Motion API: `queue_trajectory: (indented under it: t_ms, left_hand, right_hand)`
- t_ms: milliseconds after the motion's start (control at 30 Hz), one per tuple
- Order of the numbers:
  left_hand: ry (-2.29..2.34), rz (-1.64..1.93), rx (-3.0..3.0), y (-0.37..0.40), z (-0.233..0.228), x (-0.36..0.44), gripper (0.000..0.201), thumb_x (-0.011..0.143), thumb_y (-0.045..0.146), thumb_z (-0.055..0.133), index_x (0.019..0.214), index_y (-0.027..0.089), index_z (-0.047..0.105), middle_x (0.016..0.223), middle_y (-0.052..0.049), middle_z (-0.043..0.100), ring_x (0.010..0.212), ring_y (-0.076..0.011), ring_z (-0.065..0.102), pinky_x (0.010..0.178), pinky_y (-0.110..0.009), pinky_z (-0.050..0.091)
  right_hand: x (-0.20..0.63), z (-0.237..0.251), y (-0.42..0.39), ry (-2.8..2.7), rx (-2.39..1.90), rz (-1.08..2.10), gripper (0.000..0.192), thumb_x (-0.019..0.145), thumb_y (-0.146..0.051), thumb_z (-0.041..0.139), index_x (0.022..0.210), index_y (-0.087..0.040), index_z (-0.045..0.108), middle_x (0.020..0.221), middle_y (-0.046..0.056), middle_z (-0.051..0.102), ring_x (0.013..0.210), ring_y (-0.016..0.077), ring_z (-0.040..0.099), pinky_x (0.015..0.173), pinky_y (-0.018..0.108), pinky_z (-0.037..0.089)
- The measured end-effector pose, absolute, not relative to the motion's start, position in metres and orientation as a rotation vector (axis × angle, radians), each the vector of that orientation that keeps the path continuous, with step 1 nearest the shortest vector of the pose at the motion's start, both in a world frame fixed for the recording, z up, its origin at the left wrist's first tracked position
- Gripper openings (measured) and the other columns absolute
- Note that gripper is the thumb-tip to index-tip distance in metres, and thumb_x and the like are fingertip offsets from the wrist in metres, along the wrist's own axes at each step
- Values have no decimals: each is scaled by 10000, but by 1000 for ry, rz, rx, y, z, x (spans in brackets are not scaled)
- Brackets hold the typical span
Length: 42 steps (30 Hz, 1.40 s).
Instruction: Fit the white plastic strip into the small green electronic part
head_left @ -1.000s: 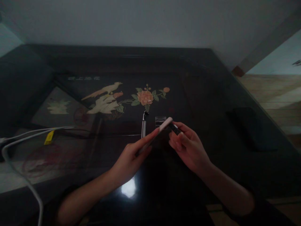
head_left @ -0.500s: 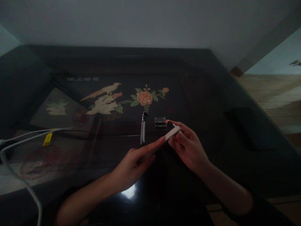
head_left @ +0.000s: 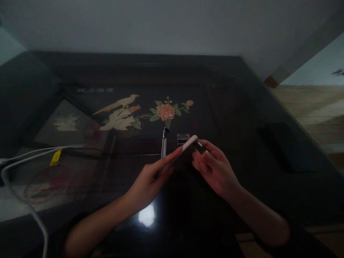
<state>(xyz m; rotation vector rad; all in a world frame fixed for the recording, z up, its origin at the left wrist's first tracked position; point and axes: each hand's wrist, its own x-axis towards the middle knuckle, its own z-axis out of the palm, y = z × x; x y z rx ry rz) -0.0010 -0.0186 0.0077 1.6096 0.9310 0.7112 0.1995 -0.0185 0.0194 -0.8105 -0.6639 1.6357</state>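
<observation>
Head view, left hand: the left hand is holding a slim white stick above the dark bench, fingers closed along its lower half.
Head view, stick axis: its long axis is running from about 7 o'clock at the hand up to 1 o'clock, where the free tip is pointing.
Head view, right hand: the right hand is pinching a small dark piece between thumb and fingertips, grip clamped on it.
Head view, key relation: the dark piece is sitting just beside the stick's tip, at 3 o'clock from it; whether they are touching is too dim to tell. The right hand is the nearer one to that tip.
Head view, around: a small clear box and a second slim pen-like thing are lying on the bench just beyond the hands at 12 o'clock; white cables are trailing at 9 o'clock.
</observation>
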Motion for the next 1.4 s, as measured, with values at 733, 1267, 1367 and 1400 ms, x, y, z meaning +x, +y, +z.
queue_trajectory:
  t_ms: [733, 1267, 1367, 1400]
  left_hand:
    - [840, 664, 1625, -25, 17, 4, 513, 948, 147, 505, 1442, 285, 491, 1265, -27, 705, 937, -155, 722, 887, -280, 567]
    - [970, 731, 1508, -18, 15, 1, 499, 928, 176, 551, 1416, 277, 530, 1084, -28, 760, 1139, -225, 665, 1014, -370, 516]
    - [972, 746, 1487, -18, 16, 1, 505, 919, 172, 559, 1411, 283, 536, 951, -18, 760, 1085, -217, 679, 973, -352, 536]
    - [975, 745, 1481, -18, 16, 1, 503, 918, 173, 560, 1410, 281, 540, 901, -14, 753, 1053, -211, 686, 952, -341, 542]
  right_hand:
    - [199, 22, -18, -680, -891, 1577, 363, 711, -391, 834, 1010, -223, 717, 515, -101, 428, 442, 55, 244, 460, 249, 246]
    - [199, 20, -19, -713, -826, 1622, 359, 698, -420, 847, 940, -214, 680, 504, -109, 422, 434, 56, 210, 453, 261, 187]
    - [199, 20, -19, -708, -825, 1619, 363, 689, -406, 855, 944, -214, 683, 514, -111, 422, 433, 53, 194, 452, 261, 177]
    - [199, 20, -19, -709, -829, 1617, 361, 691, -405, 852, 946, -215, 681, 518, -110, 421, 434, 54, 191, 450, 262, 174]
